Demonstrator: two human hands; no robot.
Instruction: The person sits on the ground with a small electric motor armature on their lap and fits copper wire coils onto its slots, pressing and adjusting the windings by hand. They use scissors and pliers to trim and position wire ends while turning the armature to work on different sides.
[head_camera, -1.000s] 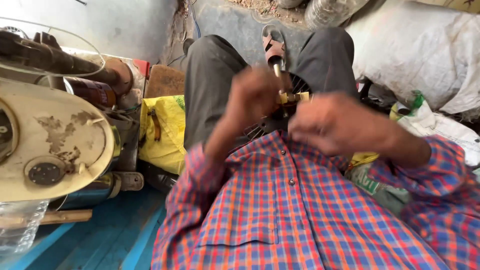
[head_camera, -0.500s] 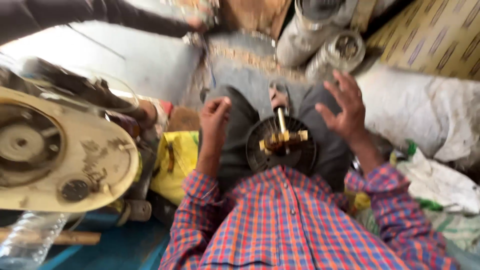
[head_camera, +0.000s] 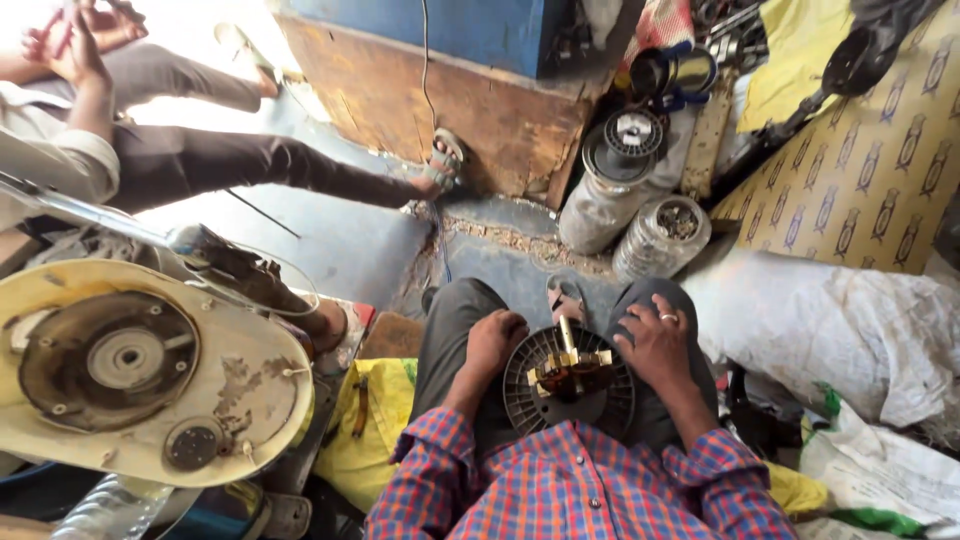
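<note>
A round black ribbed motor part (head_camera: 568, 385) with a brass shaft and fitting at its centre rests on my lap, between my knees. My left hand (head_camera: 493, 342) lies on its left rim with the fingers curled over the edge. My right hand (head_camera: 657, 345), with a ring on one finger, rests on the right rim, fingers spread. I wear a red and blue checked shirt and grey trousers.
A cream round fan housing (head_camera: 140, 375) stands at the left. A yellow bag (head_camera: 375, 420) lies beside my left leg. Wire spools (head_camera: 625, 150) and a wooden board (head_camera: 440, 100) are ahead. Another person (head_camera: 150, 140) sits at the upper left. White sacks (head_camera: 850, 330) lie at the right.
The view has tilted up and back. My hands dropped from raised, working at the brass shaft, to the rim of the black part on my lap.
</note>
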